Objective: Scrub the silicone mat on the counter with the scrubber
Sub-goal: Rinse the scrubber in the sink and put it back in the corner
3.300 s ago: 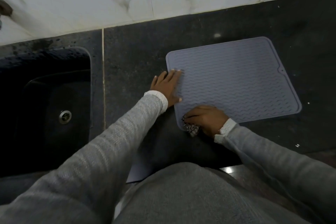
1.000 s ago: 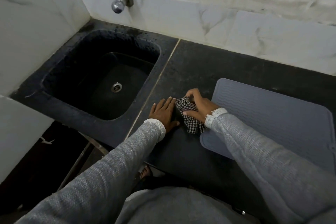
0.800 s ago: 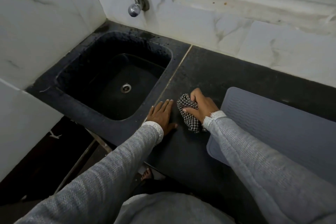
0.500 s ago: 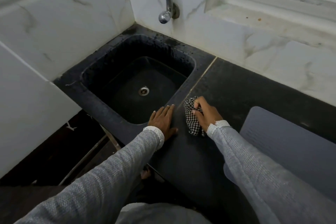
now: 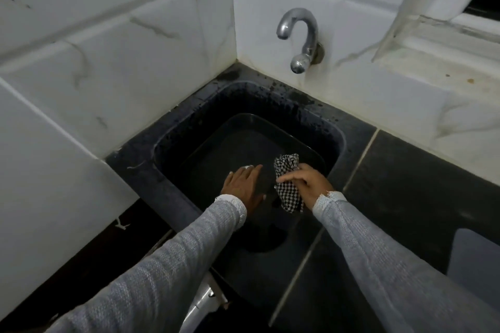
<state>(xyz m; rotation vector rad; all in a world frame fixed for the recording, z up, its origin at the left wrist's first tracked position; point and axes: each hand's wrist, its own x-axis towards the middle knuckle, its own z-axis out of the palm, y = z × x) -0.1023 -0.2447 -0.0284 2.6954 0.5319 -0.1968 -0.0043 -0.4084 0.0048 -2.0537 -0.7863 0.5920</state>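
Both arms wear long sleeves of light grey, loosely woven knit with a flecked, textured surface; just behind the left hand (image 5: 243, 184) the sleeve ends in a frayed white cuff; behind the right hand (image 5: 311, 184) an equally ragged white cuff rings the wrist
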